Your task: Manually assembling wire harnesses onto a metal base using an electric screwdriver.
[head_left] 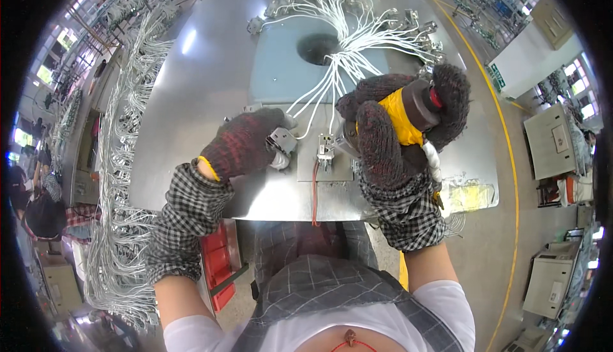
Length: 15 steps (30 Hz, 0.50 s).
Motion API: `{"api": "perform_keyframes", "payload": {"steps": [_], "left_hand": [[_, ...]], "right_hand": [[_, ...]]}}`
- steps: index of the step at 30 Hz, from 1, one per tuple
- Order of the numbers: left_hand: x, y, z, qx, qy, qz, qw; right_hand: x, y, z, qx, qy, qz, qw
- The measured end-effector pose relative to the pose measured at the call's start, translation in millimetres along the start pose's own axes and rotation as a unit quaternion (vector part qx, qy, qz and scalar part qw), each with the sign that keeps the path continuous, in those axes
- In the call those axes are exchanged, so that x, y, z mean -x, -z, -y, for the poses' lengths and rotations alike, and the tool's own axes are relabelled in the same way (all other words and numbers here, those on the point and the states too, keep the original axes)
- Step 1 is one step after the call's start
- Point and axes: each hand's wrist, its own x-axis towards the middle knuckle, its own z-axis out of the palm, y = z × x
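My left hand [242, 146], in a dark knitted glove, is closed around a small metal part [283, 140] at the end of a white cable. My right hand [386, 138], gloved alike, grips a dark hand-held power tool [403, 114] wrapped in yellow tape, with a red piece on its end. The tool's front points left, close beside a small metal fixture [325, 151] on a plate, from which red wires [315, 192] run over the table's front edge. Several white cables [350, 52] fan out from a dark round hole [317, 49], with metal pieces at their far ends.
A shiny metal table [191, 90] carries a blue-grey panel [274, 64]. Bundles of white cables [118, 224] hang along its left side. A red bin [217, 266] sits below the front edge. Another person [48, 205] is at far left; grey cabinets [550, 141] stand at right.
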Motion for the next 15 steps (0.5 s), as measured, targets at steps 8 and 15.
{"api": "perform_keyframes", "payload": {"steps": [8, 15], "left_hand": [[8.0, -8.7, -27.1, 0.166, -0.068, -0.033, 0.983], [24.5, -55.0, -32.8, 0.268, -0.008, -0.112, 0.957]], "right_hand": [[5.2, 17.3, -8.2, 0.059, -0.007, 0.057, 0.997], [4.2, 1.0, 4.4, 0.101, 0.028, 0.015, 0.994]]}}
